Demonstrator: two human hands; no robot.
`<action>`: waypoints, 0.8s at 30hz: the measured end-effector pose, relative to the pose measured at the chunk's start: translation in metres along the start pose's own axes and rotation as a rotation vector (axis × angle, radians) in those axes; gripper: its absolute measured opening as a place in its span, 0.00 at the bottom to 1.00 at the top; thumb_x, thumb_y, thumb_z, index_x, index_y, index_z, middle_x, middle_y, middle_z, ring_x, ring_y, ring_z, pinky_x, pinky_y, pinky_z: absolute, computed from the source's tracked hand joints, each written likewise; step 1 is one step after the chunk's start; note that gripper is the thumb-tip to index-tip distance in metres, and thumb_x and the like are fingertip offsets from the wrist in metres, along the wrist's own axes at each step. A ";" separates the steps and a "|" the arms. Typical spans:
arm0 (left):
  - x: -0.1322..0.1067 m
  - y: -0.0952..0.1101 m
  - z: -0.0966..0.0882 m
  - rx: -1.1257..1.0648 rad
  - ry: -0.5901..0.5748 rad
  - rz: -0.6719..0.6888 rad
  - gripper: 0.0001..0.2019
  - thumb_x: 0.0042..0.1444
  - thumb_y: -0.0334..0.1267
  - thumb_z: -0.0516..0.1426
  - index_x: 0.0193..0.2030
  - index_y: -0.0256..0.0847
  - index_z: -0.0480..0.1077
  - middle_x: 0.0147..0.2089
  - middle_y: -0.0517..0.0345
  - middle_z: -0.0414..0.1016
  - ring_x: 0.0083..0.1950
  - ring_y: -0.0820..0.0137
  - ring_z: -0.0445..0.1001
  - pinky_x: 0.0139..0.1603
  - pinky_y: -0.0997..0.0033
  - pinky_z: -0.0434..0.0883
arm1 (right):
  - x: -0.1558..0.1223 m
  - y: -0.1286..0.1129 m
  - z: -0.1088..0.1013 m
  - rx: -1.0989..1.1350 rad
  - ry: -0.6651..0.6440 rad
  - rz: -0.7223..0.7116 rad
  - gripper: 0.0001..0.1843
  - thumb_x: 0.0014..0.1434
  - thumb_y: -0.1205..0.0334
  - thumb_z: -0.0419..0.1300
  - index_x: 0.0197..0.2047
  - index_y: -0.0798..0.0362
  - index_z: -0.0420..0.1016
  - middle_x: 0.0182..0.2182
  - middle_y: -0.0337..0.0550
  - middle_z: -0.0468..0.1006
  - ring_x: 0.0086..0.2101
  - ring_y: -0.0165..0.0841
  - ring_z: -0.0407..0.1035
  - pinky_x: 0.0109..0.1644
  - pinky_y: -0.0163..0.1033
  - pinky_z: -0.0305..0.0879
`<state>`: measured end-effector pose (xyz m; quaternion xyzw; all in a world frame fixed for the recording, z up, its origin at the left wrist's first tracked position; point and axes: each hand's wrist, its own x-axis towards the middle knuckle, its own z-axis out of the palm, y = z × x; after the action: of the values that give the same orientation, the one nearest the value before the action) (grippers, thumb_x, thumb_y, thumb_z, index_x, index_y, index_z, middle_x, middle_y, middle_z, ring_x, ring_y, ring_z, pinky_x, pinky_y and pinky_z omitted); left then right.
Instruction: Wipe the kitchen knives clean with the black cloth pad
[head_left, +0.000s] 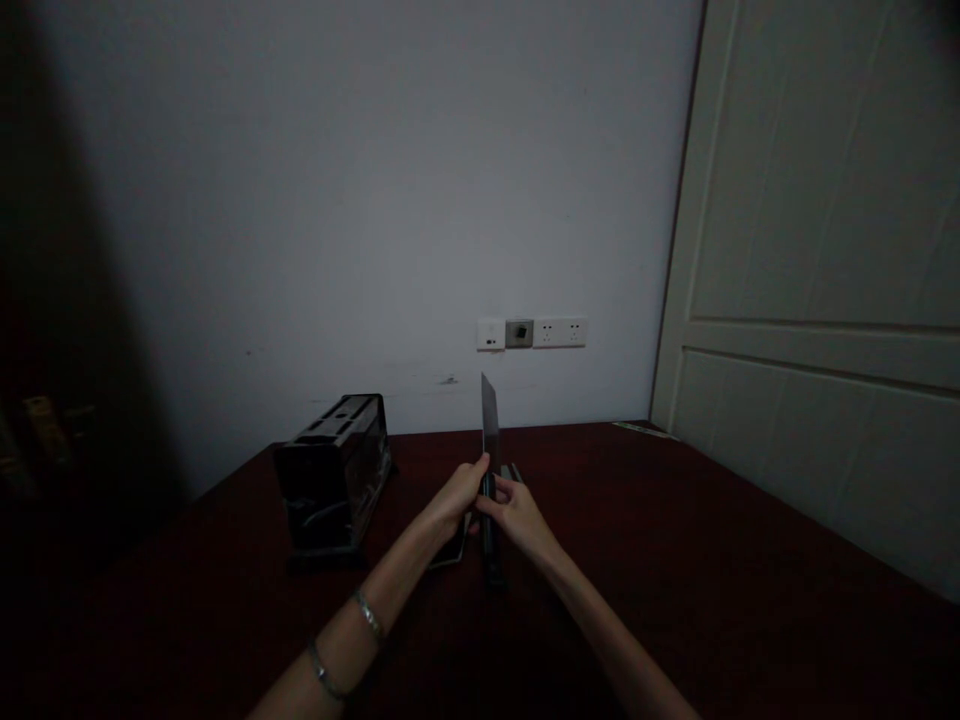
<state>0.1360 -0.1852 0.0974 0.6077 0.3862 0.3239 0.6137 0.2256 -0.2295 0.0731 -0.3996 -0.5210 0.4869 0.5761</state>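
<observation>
Both hands hold a thin upright flat panel (490,415), seen nearly edge-on, grey above and black lower down. My left hand (459,495) grips its left side, thumb up along the edge. From the right, my right hand (525,515) pinches its dark lower part with thumb and fingers. The lower end of the panel comes down close to the table; whether it touches is too dark to tell. Beneath my left hand lies a flat dark piece with a light edge (450,552), partly covered. Behind my right fingers a small grey piece (514,471) shows.
A black box-shaped holder (319,500) with a slotted top and feet stands on the left of the dark red table (637,540). Wall sockets (559,332) are behind. A thin light strip (643,430) lies at the back right, near a white door (817,400).
</observation>
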 end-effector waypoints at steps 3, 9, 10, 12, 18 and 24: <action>0.002 0.001 0.003 -0.060 0.032 0.011 0.25 0.54 0.53 0.48 0.27 0.30 0.70 0.21 0.52 0.71 0.18 0.74 0.66 0.20 0.76 0.61 | -0.001 -0.005 -0.002 -0.120 0.026 -0.096 0.16 0.45 0.56 0.61 0.35 0.57 0.71 0.24 0.40 0.75 0.22 0.31 0.69 0.25 0.34 0.64; 0.004 0.005 0.004 -0.162 0.062 0.003 0.22 0.52 0.52 0.51 0.24 0.31 0.70 0.19 0.55 0.71 0.22 0.72 0.68 0.27 0.74 0.64 | 0.001 -0.001 -0.008 -0.589 0.191 -0.190 0.13 0.48 0.53 0.59 0.25 0.56 0.73 0.20 0.41 0.73 0.23 0.33 0.68 0.23 0.32 0.56; 0.004 0.006 0.004 -0.168 0.077 -0.003 0.22 0.52 0.52 0.51 0.24 0.32 0.69 0.19 0.56 0.70 0.21 0.73 0.68 0.27 0.74 0.64 | 0.001 0.000 -0.008 -0.664 0.221 -0.180 0.15 0.49 0.51 0.58 0.23 0.56 0.73 0.18 0.41 0.72 0.21 0.32 0.67 0.23 0.32 0.55; 0.004 0.008 0.004 -0.187 0.104 -0.007 0.21 0.52 0.52 0.52 0.24 0.33 0.68 0.18 0.57 0.69 0.21 0.73 0.67 0.27 0.74 0.64 | 0.000 0.001 -0.007 -0.774 0.251 -0.163 0.19 0.50 0.48 0.56 0.21 0.55 0.72 0.17 0.42 0.71 0.20 0.31 0.66 0.23 0.32 0.53; 0.003 0.013 0.000 -0.279 0.125 0.021 0.19 0.49 0.51 0.55 0.23 0.33 0.67 0.20 0.58 0.69 0.22 0.75 0.67 0.28 0.75 0.63 | -0.006 -0.003 0.004 -1.039 0.309 -0.117 0.21 0.55 0.45 0.50 0.31 0.53 0.73 0.24 0.50 0.74 0.25 0.38 0.68 0.26 0.36 0.52; 0.002 0.023 -0.009 -0.284 0.037 0.076 0.18 0.51 0.50 0.53 0.26 0.34 0.65 0.21 0.60 0.65 0.21 0.75 0.66 0.22 0.75 0.63 | -0.016 -0.007 0.002 -1.041 0.242 -0.224 0.25 0.55 0.40 0.46 0.24 0.51 0.71 0.20 0.46 0.71 0.23 0.35 0.66 0.27 0.36 0.49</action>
<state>0.1304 -0.1779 0.1204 0.5229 0.3242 0.4094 0.6737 0.2251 -0.2472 0.0770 -0.6273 -0.6625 0.0508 0.4062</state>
